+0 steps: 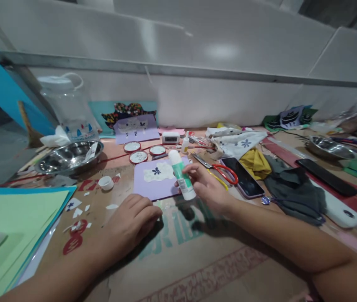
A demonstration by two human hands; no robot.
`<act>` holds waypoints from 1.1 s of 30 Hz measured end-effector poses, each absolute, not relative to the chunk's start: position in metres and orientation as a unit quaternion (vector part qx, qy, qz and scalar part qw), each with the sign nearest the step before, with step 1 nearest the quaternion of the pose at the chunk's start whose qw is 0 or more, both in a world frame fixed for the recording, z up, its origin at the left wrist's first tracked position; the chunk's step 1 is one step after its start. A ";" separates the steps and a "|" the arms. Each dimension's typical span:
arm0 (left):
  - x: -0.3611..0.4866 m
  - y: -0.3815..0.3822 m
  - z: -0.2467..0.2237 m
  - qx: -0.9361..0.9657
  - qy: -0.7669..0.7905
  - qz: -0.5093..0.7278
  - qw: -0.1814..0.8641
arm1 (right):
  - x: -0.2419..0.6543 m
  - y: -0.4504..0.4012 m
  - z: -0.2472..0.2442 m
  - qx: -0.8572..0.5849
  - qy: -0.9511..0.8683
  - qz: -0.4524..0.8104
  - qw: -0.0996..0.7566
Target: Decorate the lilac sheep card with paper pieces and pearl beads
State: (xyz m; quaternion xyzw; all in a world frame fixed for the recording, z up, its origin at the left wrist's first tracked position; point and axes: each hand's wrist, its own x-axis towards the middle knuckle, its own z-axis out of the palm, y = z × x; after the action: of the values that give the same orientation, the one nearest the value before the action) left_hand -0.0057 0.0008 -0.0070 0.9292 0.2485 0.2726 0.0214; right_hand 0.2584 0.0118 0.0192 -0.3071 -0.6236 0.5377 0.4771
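Fingers of the right hand (pixel 210 186) are clamped around a white and green glue stick (pixel 183 178), which is tilted, with its top end leaning left, over the right side of a purple card (pixel 143 188). Fingers of the left hand (pixel 134 216) are curled in together, and that hand is down on the cardboard (pixel 178 268), just short of the card's near left corner. Couldn't tell you if anything is tucked under it.

Off to the left there's a stack of green paper (pixel 18 214) with blue sheets peeking out. Between that and the left hand you've got little white scraps (pixel 77 212) scattered around, plus a small white cup (pixel 106 183) a bit farther out.

The purple card has a wavy white piece (pixel 161 172) on it with a dark blue flower. Right of the card: scissors (pixel 221 170) with red and yellow on the handles, lying open-bladed, then a phone (pixel 243 178), then yellow cloth (pixel 255 163) and dark grey cloth (pixel 294 188).

Past the card sit three round red-rimmed lids or dishes (pixel 138 157), and a metal bowl (pixel 70 157) is over on the left. Behind the bowl is a clear jug (pixel 68 107). Way at the back, a purple and teal card piece (pixel 137 128) leans near the pale wall (pixel 197 96).
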 end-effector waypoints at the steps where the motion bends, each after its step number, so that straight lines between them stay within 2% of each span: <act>1: -0.005 0.002 -0.008 0.926 0.249 0.282 0.014 | 0.261 0.017 0.020 -0.315 -0.600 0.549 0.490; 6: -0.004 0.004 -0.013 0.924 0.249 0.290 -0.029 | 0.284 0.043 0.030 -0.359 -0.600 0.462 0.546; 10: -0.005 -0.001 -0.008 0.935 0.239 0.260 -0.029 | 0.285 0.034 0.033 -0.384 -0.726 0.336 0.462; 13: -0.003 -0.003 -0.002 0.953 0.224 0.201 0.022 | 0.277 0.020 0.033 -0.387 -0.814 0.228 0.368; 17: -0.002 -0.003 0.001 0.959 0.224 0.148 0.094 | 0.278 0.014 0.045 -0.362 -0.882 0.184 0.238; 23: -0.001 0.002 0.001 0.956 0.220 0.131 0.141 | 0.286 0.013 0.063 -0.338 -0.927 0.123 0.110; 28: -0.001 0.003 0.001 0.954 0.228 0.123 0.151 | 0.277 0.006 0.058 -0.313 -0.945 0.074 0.067; 33: -0.002 0.003 0.000 0.956 0.222 0.124 0.146 | 0.272 0.004 0.047 -0.286 -0.954 -0.054 0.069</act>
State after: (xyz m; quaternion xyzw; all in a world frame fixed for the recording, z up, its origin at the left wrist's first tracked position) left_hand -0.0016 0.0026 -0.0004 0.9562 0.2216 0.1241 0.1459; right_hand 0.2722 0.0037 0.0468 -0.2857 -0.9543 -0.0540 0.0688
